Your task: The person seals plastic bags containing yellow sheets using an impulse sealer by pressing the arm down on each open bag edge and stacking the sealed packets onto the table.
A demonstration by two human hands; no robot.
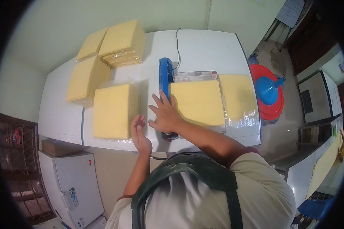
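Observation:
A blue bar-shaped heat sealer point(164, 72) with a cord lies lengthwise on the white table point(202, 49). My right hand point(166, 116) rests across its arm, fingers spread. Directly right of the sealer is a yellow folded cloth pack point(197, 102), its left edge against the blue bar. Near the table's front edge my left hand point(140, 133) is raised palm inward, fingers loosely bent and apart, nothing visible in it. It is beside the right side of a stack of yellow packs point(111, 111) in clear plastic.
More yellow stacks stand at the back left, including a tall one point(120, 38). Another yellow pack in clear film point(239, 97) lies at the right end. A red lid point(271, 108) with a blue funnel point(266, 90) is off the table's right edge. A white freezer point(78, 179) stands below left.

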